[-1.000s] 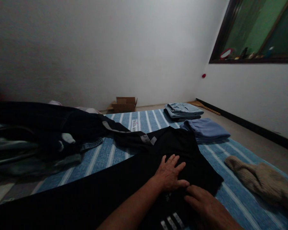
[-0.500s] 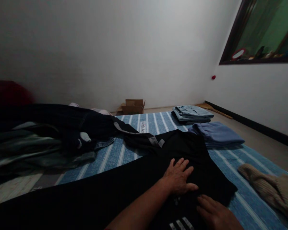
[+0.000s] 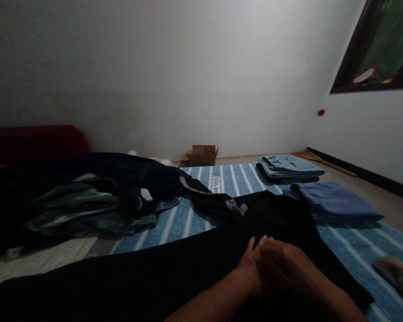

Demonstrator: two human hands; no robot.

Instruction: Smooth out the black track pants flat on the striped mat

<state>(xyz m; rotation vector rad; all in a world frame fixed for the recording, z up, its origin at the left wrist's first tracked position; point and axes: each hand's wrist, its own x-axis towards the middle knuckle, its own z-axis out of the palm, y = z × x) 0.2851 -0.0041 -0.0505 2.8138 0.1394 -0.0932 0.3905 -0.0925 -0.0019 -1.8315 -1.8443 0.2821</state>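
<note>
Spread over the bed is a pair of black trousers [image 3: 174,268], flat and reaching from the lower left to the right. My left hand [image 3: 250,266] rests palm down on the dark cloth, its fingertips stretched forward and apart. Across its fingers comes my right hand [image 3: 287,259], back up, overlapping it; its fingers are in shadow but look laid out flat. No cloth is pinched in either hand as far as I can see. A dark piece with a grey band [image 3: 235,206] lies along the trousers' far edge.
Folded blue clothing [image 3: 336,203] and a folded light-blue stack [image 3: 289,166] sit at the right on the striped sheet [image 3: 174,228]. Heaped clothes [image 3: 87,205] fill the left. A beige knit item [image 3: 394,273] lies right. Beyond the bed stands a cardboard box [image 3: 201,157].
My right hand has moved forward and left, from beside my left hand to over its fingers. The view has turned left, so everything sits farther right.
</note>
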